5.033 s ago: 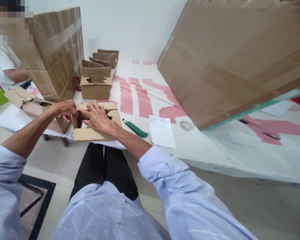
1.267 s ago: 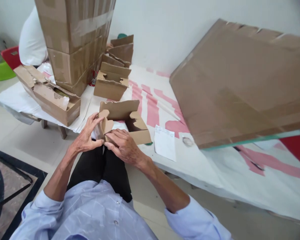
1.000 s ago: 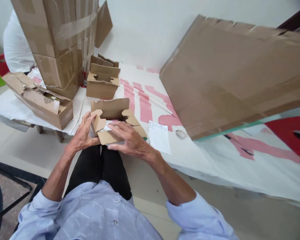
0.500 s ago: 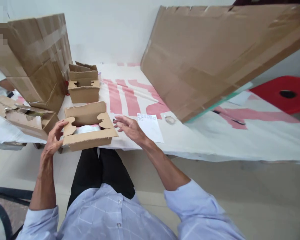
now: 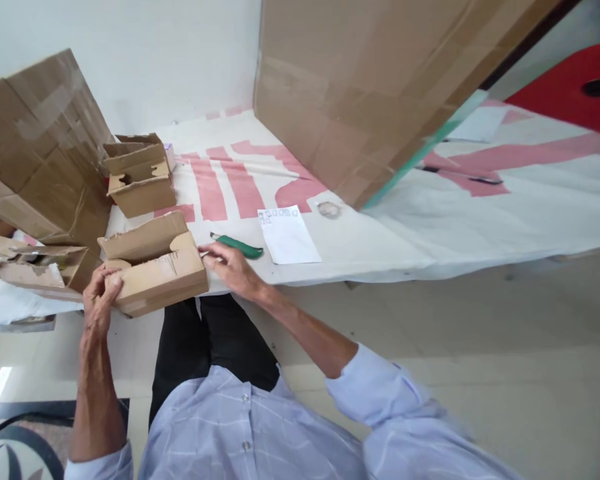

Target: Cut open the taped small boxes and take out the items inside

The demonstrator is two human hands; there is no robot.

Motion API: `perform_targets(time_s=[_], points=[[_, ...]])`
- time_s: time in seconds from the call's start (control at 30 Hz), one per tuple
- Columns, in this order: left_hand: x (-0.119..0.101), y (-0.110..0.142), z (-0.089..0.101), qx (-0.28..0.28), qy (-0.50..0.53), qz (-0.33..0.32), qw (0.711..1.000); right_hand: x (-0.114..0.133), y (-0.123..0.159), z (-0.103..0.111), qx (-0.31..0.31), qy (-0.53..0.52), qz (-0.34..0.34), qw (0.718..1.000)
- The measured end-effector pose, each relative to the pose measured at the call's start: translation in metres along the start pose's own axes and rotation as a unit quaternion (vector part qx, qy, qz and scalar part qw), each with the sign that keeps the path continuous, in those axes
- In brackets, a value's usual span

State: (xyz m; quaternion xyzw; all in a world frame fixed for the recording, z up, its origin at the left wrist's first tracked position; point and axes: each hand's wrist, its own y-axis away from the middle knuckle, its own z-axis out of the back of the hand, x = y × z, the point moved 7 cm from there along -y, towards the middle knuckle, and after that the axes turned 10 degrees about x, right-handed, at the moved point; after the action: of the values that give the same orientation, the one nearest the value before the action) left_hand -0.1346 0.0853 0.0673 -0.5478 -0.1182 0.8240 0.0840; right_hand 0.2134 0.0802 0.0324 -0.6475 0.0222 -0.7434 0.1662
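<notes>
Our left hand grips the cardboard box, which sits between our hands; we cannot tell whether our right hand, at its other end, grips too. Just beyond our right hand, a green utility knife lies on the desk.

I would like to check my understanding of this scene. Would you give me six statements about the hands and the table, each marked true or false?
1. The left-hand grip holds the near box at its left end. True.
2. The near box is fully closed. False: its back flap is raised.
3. The green knife lies on the tablecloth. True.
4. The paper lies left of the green knife. False: it lies right.
5. Another box stands behind the near box. True.
6. The right-hand grip holds the green knife. False: it is at the near box's right end.
</notes>
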Motion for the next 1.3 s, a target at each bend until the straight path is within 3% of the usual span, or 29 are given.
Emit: perform_targets(time_s=[0.13,0.23,0.47,0.57,0.73,0.9,1.03,1.2,1.3], points=[[0.009,0.014,0.018,-0.047,0.057,0.021,0.997,0.031,0.032,-0.033,0.012,-0.058,0.084,0.995],[0.013,0.023,0.027,-0.056,0.095,0.026,0.994,0.043,0.046,-0.046,0.010,-0.109,0.111,0.988],[0.005,0.023,0.030,-0.037,0.043,0.005,0.998,0.026,0.045,-0.048,-0.033,-0.130,0.107,0.985],[0.007,0.020,0.029,-0.040,0.044,0.009,0.998,0.032,0.047,-0.045,-0.022,-0.097,0.130,0.987],[0.000,0.013,0.008,-0.035,0.012,-0.004,0.999,0.047,0.041,-0.028,-0.010,0.012,0.173,0.985],[-0.007,0.004,-0.024,-0.009,-0.033,0.002,0.999,0.028,0.010,0.003,-0.042,0.082,0.103,0.990],[0.000,0.003,-0.042,0.010,0.001,0.001,1.000,0.019,-0.018,0.019,-0.047,0.082,0.062,0.994],[0.004,0.007,-0.049,0.038,0.026,-0.019,0.999,0.040,-0.020,0.013,-0.003,0.134,0.140,0.981],[-0.005,0.010,-0.050,0.102,-0.004,-0.040,0.994,0.043,-0.001,0.000,0.038,0.226,0.199,0.953]])
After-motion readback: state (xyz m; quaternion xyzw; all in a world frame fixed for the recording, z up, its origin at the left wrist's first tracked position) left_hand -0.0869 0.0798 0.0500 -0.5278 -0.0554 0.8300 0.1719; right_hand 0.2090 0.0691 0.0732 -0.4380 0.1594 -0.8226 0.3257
